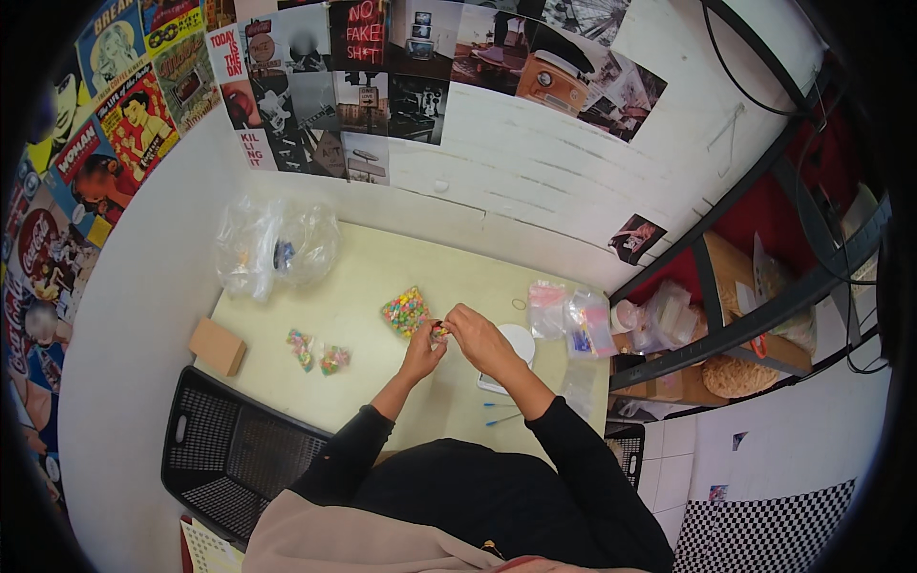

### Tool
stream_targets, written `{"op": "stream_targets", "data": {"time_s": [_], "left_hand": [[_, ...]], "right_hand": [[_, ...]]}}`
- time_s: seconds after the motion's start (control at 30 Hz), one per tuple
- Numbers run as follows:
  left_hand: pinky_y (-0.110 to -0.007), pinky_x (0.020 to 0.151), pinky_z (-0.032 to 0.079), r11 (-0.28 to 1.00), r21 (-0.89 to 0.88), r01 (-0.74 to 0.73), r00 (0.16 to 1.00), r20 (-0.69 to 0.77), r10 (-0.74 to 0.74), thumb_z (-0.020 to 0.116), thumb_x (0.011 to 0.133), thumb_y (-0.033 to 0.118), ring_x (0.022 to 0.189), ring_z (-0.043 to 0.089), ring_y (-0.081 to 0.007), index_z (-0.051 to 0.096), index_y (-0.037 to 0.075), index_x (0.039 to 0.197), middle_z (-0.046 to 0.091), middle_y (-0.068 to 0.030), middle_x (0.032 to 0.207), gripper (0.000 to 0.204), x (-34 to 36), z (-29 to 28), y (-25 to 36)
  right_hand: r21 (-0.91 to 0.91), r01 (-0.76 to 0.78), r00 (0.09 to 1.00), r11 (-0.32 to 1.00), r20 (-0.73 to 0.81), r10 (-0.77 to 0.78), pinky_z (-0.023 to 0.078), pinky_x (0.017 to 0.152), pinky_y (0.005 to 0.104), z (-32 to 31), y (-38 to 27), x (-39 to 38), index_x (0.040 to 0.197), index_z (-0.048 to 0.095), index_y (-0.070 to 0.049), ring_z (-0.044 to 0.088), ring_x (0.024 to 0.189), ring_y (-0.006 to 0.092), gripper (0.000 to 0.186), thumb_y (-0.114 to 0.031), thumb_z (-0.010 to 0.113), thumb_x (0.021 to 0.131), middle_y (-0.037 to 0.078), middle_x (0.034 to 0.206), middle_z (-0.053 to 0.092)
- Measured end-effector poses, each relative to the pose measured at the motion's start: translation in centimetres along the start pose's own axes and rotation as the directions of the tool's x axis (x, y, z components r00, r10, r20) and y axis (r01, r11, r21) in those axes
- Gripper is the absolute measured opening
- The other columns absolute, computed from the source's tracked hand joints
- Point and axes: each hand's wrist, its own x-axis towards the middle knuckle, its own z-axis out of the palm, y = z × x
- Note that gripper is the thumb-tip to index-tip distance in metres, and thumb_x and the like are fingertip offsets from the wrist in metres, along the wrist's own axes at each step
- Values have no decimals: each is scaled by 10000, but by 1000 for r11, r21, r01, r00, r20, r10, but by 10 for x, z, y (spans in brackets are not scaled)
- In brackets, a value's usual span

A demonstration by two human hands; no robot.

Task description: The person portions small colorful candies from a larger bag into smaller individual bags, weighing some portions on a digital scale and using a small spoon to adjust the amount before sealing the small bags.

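My left hand (420,357) and my right hand (480,339) meet over the middle of the table, their fingers closed on a small clear bag of colourful pieces (439,331). The fingers hide part of this bag. Just beyond my left hand lies a bigger clear bag (403,309) full of small pieces in yellow, green, pink and orange. Two small filled bags, one longer (301,350) and one squarer (334,359), rest to the left. Under my right forearm and partly covered by it is a white device with a round plate (517,341), which looks like a small scale.
Clear plastic bags (571,323) and a rubber band (519,305) lie at the right. Blue pens (502,405) are near my right forearm. A big plastic bag (277,246) stands far left, a brown box (218,347) nearer. A black crate (239,454) and a loaded shelf (707,358) flank the table.
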Motion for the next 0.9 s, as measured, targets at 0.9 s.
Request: {"op": "stream_targets", "data": {"time_s": [0.9], "left_hand": [[-289, 904, 425, 804, -140, 578, 811, -18, -585, 614, 783, 26, 1022, 533, -174, 473, 20, 1208, 552, -92, 1118, 448, -61, -28, -85]], "right_hand": [[92, -155, 957, 984, -234, 173, 448, 911, 380, 139, 84, -112, 1088, 493, 6, 516, 1074, 347, 181, -3, 473, 909, 195, 1123, 475]]}}
